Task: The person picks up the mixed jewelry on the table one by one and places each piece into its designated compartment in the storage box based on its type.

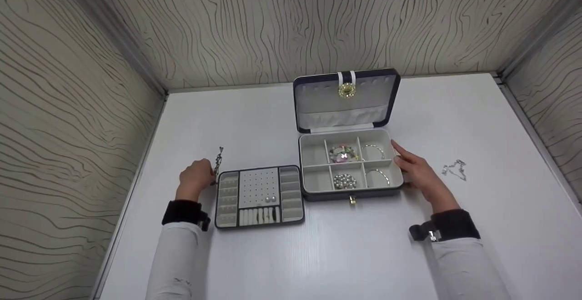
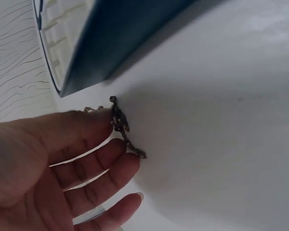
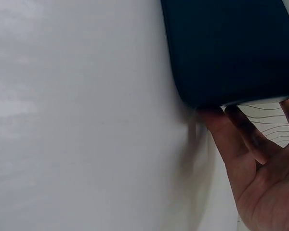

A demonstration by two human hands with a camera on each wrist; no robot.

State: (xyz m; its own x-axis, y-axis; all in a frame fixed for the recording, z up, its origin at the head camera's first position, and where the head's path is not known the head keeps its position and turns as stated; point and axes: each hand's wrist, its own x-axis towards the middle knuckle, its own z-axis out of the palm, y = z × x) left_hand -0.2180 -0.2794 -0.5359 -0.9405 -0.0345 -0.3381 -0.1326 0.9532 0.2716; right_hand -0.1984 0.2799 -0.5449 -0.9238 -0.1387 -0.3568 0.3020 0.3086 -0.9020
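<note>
My left hand [image 1: 195, 178] pinches a dark metal jewelry chain [image 2: 119, 120] between thumb and fingers, just left of the jewelry tray [image 1: 259, 166]. Part of the chain [image 1: 218, 159] sticks up past the fingers in the head view. With fairly straight fingers, my right hand [image 1: 420, 175] touches the right side of the jewelry box [image 1: 350, 195], whose lid [image 1: 318, 100] stands raised. Inside the box lie a colorful beaded bracelet [image 1: 337, 154], a cluster of pearls [image 1: 344, 181] and two thin bracelets [image 1: 379, 172] in separate compartments. In the right wrist view the fingertips meet the dark box wall [image 3: 231, 57].
A thin silver chain [image 1: 459, 172] lies on the white table [image 1: 295, 259], right of my right hand. The tray holds a pair of pearl earrings [image 1: 270, 199] and several rings in its lower slots. Wood-patterned panels [image 1: 254, 27] border the table at the back and sides.
</note>
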